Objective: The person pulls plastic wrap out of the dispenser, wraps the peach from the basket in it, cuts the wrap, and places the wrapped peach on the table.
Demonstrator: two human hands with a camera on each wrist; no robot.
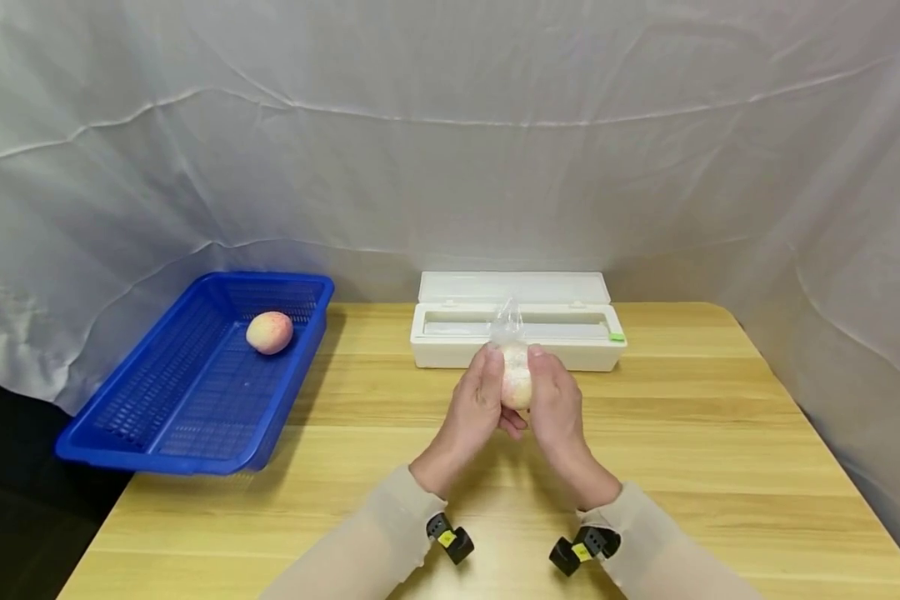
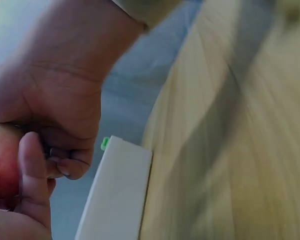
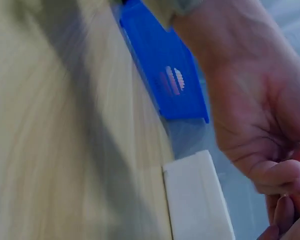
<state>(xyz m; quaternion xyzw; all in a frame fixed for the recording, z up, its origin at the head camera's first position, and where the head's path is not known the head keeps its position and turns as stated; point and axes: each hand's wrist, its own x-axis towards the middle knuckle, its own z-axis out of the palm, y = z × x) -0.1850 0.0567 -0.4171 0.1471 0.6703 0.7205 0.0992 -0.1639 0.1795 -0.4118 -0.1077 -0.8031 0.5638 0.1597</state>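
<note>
Between both hands, above the table in front of the white box, is a peach point(image 1: 517, 379) with clear plastic film around it. A loose tuft of the film point(image 1: 507, 321) sticks up beyond its top. My left hand point(image 1: 476, 400) grips the peach from the left, thumb on its upper side. From the other side my right hand point(image 1: 558, 404) grips it, its thumb on top too. Fingers of both hands curl beneath the fruit, as the left wrist view shows beside the red side of the peach point(image 2: 2, 162). The right wrist view catches only its edge.
A white cling film box point(image 1: 517, 354) stands at the table's back edge, lid point(image 1: 513, 287) raised, with a green slider point(image 1: 617, 337) at its right end. On the left a blue basket point(image 1: 157, 461) holds another peach point(image 1: 270, 332). Grey cloth point(image 1: 450, 167) hangs behind the wooden table point(image 1: 720, 458).
</note>
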